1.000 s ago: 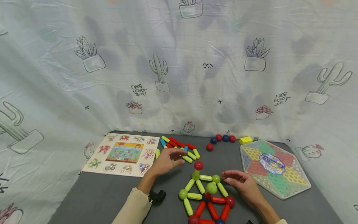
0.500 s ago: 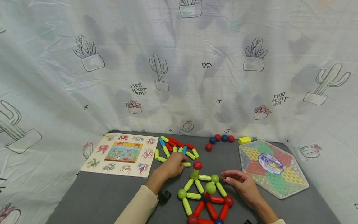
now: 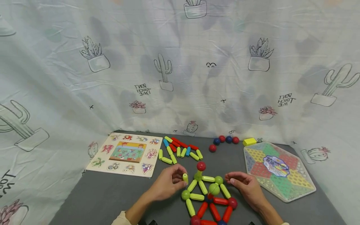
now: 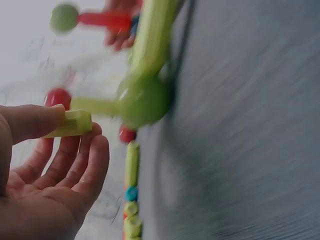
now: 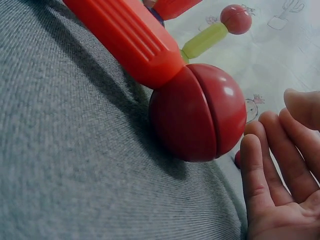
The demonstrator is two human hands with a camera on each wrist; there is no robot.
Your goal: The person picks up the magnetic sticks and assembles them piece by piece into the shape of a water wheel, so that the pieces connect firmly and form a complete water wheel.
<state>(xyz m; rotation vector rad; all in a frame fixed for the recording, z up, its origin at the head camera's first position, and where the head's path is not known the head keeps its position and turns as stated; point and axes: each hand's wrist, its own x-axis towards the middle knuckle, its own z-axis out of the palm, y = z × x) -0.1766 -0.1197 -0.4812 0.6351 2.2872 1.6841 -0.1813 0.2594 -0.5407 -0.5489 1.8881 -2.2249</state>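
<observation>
A yellow-green rod [image 3: 185,178] stands upright between the thumb and fingers of my left hand [image 3: 166,182], which pinches it just left of a ball-and-rod structure. In the left wrist view the same rod [image 4: 72,123] lies under the thumb. The structure has yellow-green rods [image 3: 197,197], red rods [image 3: 214,212], and green, red and dark blue balls. A short upright rod at its back carries a red ball [image 3: 201,166]. My right hand [image 3: 247,189] holds nothing, fingers loosely bent, at the structure's right side. In the right wrist view its fingers are beside a large red ball [image 5: 197,112].
Loose yellow-green, red and blue rods [image 3: 182,152] lie behind the left hand. A wooden sea-animal puzzle board [image 3: 104,164] is at the left. Several red and blue balls [image 3: 222,138], a yellow block [image 3: 249,142] and a hexagonal game board [image 3: 281,172] lie at the back and right.
My left hand reached down to the loose rods, took a yellow-green one and brought it back toward the structure. The right hand has stayed in nearly the same place.
</observation>
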